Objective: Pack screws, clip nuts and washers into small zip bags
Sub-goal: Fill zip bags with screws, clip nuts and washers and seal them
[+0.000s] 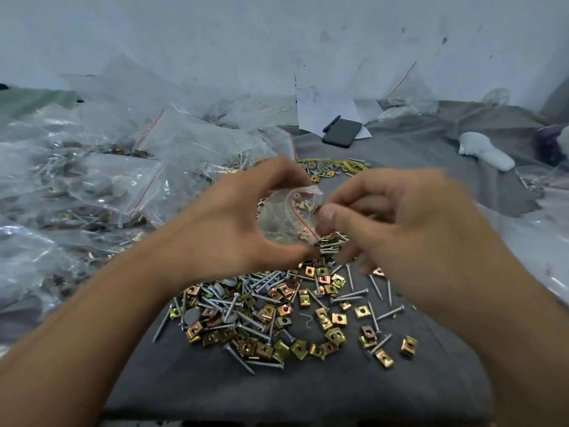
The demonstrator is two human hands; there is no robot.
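- Two hands: left hand (234,220) at 9 o'clock of the small zip bag (286,217), right hand (409,229) at 3 o'clock.
- One small zip bag held between them.
- One phone (342,133) and one pen (331,123) at 12 o'clock.
- Clip nuts (308,322) and screws (261,282) at 6 o'clock: dozens of each, too many to count exactly.
- Filled bags (101,180) at 9 o'clock: many, overlapping, number unclear.

Both hands are raised close together, left hand (228,223) curled wide, right hand (400,229) pinching with thumb and fingers.
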